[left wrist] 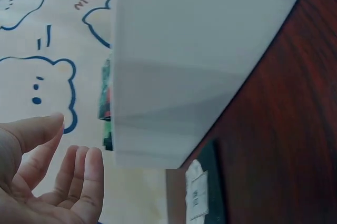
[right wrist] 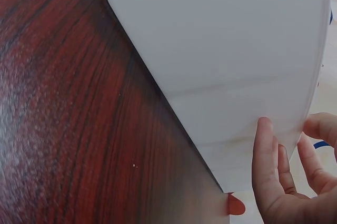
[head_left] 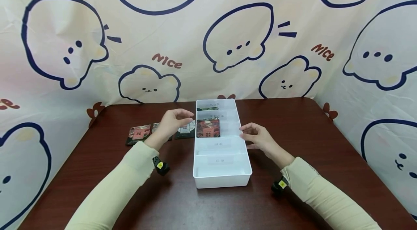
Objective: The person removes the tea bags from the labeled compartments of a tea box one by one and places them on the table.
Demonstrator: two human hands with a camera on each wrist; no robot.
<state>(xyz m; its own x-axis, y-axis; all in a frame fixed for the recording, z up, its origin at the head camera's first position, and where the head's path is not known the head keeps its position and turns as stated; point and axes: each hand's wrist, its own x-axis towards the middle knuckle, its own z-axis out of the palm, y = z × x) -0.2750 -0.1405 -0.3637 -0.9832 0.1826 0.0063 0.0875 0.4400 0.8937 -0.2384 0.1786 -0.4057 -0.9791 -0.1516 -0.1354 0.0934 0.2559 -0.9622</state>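
A long white divided box [head_left: 222, 181] stands on the table, with printed labels on its compartments. One red and dark sachet [head_left: 208, 129] leans in the middle compartment; green sachets [head_left: 208, 108] show in the compartments behind it. My left hand [head_left: 172, 123] hovers beside the box's left rim, thumb and fingers apart, holding nothing. On the opposite side my right hand [head_left: 260, 139] touches the right wall with its fingertips, fairly straight at the rim in the right wrist view. Left of the box lie a red sachet [head_left: 139, 133], a dark green and white sachet [head_left: 185, 131] and another partly hidden behind my left hand.
The brown wooden table [head_left: 224, 208] meets a cartoon-printed cloth [head_left: 189, 42] at its back edge. The two front compartments of the box show their bare white floors.
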